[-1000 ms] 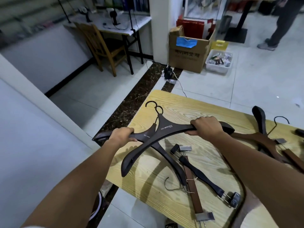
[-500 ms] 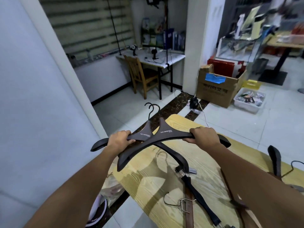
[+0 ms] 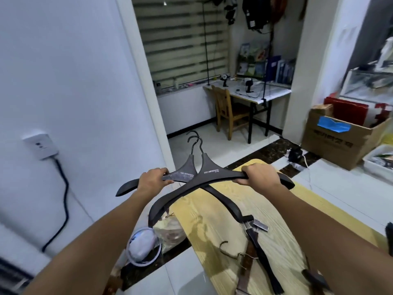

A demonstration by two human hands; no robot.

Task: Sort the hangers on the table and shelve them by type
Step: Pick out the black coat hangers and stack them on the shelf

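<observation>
Dark coat hangers, two, crossed, held in the air over the end of the pale wood surface: left hand fingers wrapped round one arm, right hand round another. Beneath lie clip hangers. Cardboard box and chair stand beyond on the floor.

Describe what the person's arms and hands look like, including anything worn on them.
Both are bare. The left hand and right hand wear no gloves, and no ring, watch or bracelet shows on the fingers or wrists. The left forearm and right forearm are uncovered as far as the picture's lower edge; no sleeve comes into view.
</observation>
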